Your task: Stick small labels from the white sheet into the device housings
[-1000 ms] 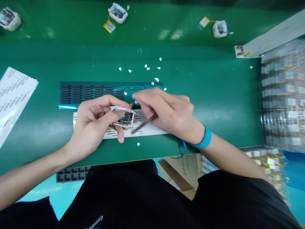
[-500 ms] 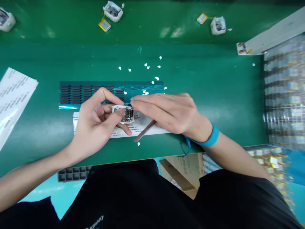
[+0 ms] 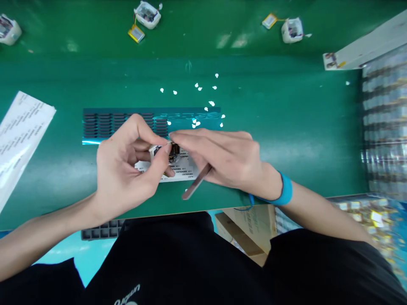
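Note:
A small white housing with electronics inside is gripped between the thumb and fingers of my left hand. My right hand holds metal tweezers, whose end points down toward the table's front edge. The fingertips of my right hand meet the housing's upper edge beside my left index finger; what they pinch there is too small to tell. Under both hands lies a white printed sheet. Just behind is a blue film strip with rows of dark pads.
Small white stickers are scattered behind my hands. Open housings with yellow batteries stand along the back. A printed sheet lies left; a white bar and clear trays are right. Below the edge is a cardboard box.
My left thumb and the housing have tilted, so less of the housing's inside shows. My right fingertips have shifted slightly left, over its upper edge. The whole view has moved a little.

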The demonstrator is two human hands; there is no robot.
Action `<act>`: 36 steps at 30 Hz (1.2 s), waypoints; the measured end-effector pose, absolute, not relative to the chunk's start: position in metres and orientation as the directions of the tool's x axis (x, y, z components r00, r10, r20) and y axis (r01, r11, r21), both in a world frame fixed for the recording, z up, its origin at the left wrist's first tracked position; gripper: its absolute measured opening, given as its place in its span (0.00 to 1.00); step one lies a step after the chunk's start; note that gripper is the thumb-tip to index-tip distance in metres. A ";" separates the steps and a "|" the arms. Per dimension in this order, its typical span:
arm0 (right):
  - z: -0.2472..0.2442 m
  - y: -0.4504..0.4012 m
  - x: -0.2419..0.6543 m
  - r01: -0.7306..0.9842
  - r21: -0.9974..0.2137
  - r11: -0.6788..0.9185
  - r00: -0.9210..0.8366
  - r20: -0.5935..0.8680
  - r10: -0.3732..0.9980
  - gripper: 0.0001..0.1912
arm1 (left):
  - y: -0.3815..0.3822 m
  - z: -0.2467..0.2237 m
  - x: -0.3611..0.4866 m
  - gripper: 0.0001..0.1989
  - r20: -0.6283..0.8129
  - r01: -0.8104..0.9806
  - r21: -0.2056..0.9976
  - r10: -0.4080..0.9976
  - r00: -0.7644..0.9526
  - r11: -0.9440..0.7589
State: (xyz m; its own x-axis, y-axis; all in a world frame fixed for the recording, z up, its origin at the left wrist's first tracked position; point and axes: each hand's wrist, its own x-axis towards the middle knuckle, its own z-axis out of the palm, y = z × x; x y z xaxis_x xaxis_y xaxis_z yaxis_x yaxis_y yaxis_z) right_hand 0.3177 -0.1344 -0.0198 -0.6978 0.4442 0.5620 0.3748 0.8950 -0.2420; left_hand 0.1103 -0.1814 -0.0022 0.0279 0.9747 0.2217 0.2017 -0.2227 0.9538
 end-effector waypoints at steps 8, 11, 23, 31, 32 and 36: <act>-0.023 -0.122 0.310 0.198 -0.732 0.652 -0.575 0.452 0.682 0.15 | -0.185 -0.008 0.103 0.11 0.221 0.309 0.920 0.970 0.097 -0.241; -0.024 -0.120 0.310 0.215 -0.729 0.650 -0.578 0.442 0.687 0.19 | -0.183 -0.010 0.098 0.10 0.215 0.344 0.904 0.965 0.150 -0.255; -0.006 -0.094 0.320 0.161 -0.827 0.539 -0.438 0.429 0.790 0.34 | -0.155 0.009 0.077 0.08 0.170 0.508 0.685 0.793 0.586 -0.522; -0.011 -0.076 0.331 0.210 -0.907 0.366 -0.815 0.044 0.577 0.34 | -0.151 0.001 0.075 0.11 0.085 0.536 0.679 0.779 0.621 -0.501; -0.013 -0.075 0.331 0.207 -0.919 0.337 -0.818 0.026 0.574 0.34 | -0.151 0.001 0.074 0.10 0.080 0.540 0.678 0.780 0.621 -0.499; -0.016 -0.075 0.328 0.208 -0.948 0.242 -0.817 -0.032 0.576 0.32 | -0.150 0.001 0.072 0.11 0.054 0.562 0.675 0.791 0.609 -0.478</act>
State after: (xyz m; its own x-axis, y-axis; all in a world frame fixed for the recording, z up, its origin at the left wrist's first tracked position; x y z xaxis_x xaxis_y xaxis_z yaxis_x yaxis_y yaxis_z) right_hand 0.3280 -0.0753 -0.0162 -0.8168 0.5761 -0.0324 0.2084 0.2422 -0.9476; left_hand 0.0724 -0.1500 0.0012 0.6090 0.7913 0.0543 0.5616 -0.4785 0.6751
